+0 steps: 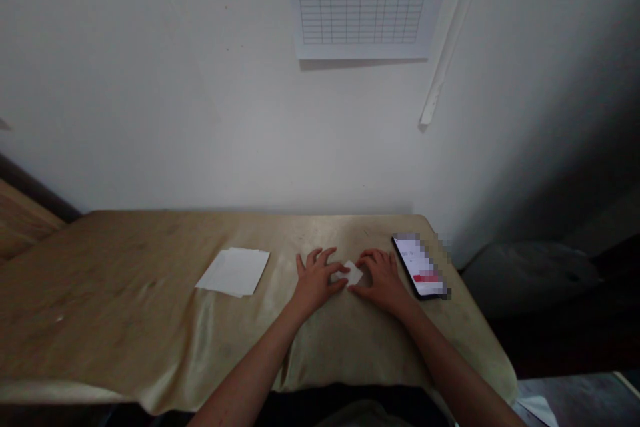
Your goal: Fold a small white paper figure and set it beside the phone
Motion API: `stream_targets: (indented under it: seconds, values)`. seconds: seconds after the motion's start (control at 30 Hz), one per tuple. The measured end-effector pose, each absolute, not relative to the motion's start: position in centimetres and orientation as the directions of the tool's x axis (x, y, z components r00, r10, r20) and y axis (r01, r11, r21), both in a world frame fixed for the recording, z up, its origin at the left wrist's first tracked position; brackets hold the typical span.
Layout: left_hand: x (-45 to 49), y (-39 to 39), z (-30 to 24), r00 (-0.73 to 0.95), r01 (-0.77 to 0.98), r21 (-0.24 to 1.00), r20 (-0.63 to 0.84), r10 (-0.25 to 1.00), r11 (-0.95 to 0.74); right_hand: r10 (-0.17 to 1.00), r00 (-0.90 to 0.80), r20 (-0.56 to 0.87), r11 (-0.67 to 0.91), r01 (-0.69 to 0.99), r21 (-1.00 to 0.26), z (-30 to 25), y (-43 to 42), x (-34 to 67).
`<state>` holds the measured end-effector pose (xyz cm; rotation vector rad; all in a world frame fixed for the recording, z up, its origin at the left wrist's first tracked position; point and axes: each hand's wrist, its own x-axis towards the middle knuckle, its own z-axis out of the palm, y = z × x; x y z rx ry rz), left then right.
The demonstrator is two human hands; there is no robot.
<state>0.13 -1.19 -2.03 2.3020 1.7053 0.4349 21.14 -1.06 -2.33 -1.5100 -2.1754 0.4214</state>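
Note:
A small white piece of folded paper (353,273) lies on the gold cloth between my two hands, its outline roughly a diamond. My left hand (318,275) grips its left corner with thumb and index finger, while the other fingers fan out above the cloth. On the opposite side, the thumb and curled fingers of my right hand (379,278) close on the paper's right edges. Fingertips cover part of the paper, so its exact folds cannot be made out. Left of my hands rests a stack of white paper sheets (235,271), slightly out of line with one another.
A phone (417,265) with a lit screen lies just right of my right hand. The gold-covered table (125,293) stands against a white wall (175,80). On the wall hang a printed grid sheet (363,3) and a slanting white strip (450,47).

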Motion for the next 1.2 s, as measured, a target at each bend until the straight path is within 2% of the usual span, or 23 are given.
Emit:
stream_targets:
  seconds: [0.33,0.47,0.63,1.0,1.2]
  values:
    - [0.5,-1.4,-1.8,0.25,0.891,0.353,0.14,0.958,-0.284,0.922,-0.27,0.278,0.386,0.71,-0.589,-2.8,-0.3,22.0]
    - [0.4,-1.4,-2.0,0.246,0.892,0.35,0.153,0.957,-0.286,0.912,-0.317,0.259,0.41,0.692,-0.594,-2.5,-0.4,22.2]
    - [0.3,-1.3,-2.2,0.245,0.894,0.347,0.15,0.958,-0.283,0.913,-0.349,0.21,0.403,0.704,-0.585,-2.0,-0.8,22.1]
    - [0.4,-1.3,-1.8,0.246,0.9,0.343,0.109,0.963,-0.269,0.947,-0.195,0.256,0.307,0.785,-0.538,-2.9,-0.1,21.7]
    - [0.3,-1.2,-1.8,0.252,0.898,0.347,0.103,0.962,-0.272,0.944,-0.177,0.279,0.3,0.812,-0.501,-3.2,0.1,21.6]
